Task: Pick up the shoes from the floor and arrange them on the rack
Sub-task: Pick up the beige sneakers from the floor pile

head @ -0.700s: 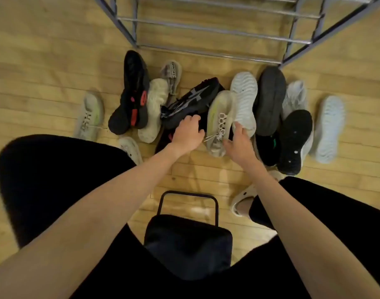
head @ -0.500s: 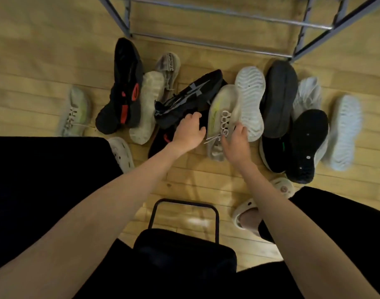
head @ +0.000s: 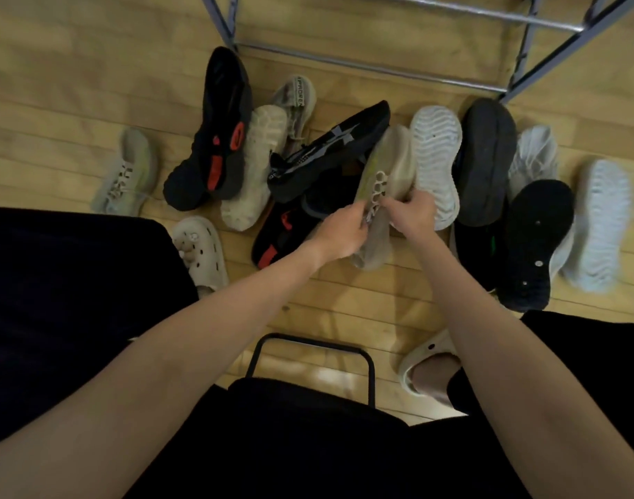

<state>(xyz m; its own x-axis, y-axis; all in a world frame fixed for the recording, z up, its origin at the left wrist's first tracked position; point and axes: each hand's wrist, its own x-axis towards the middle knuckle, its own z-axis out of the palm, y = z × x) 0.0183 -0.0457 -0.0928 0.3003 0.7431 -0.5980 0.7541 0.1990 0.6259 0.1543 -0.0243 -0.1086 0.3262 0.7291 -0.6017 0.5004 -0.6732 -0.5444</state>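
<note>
- A wood floor (head: 74, 84) fills the view, with a metal rack (head: 373, 68) standing at the far side.
- About a dozen loose shoes lie in a heap just before the rack; some overlap, so the count is rough.
- Dark ones: a black shoe with red marks (head: 218, 138), a black shoe with a star (head: 329, 153), another black-and-red shoe (head: 279, 232), and three dark soles turned up on the right, one being the black sole (head: 488, 160).
- Pale ones: a tan sole (head: 258, 167), a white sole (head: 436, 156), a second white sole (head: 601, 225), and a lone sneaker (head: 128, 174) apart on the left.
- Both hands grip one beige sneaker (head: 383, 181) in the heap's middle: the left hand (head: 340, 232) pinches its laces, the right hand (head: 410, 214) clasps its side.
- The person wears two cream clogs; the left clog (head: 200, 246) sits near the heap.
</note>
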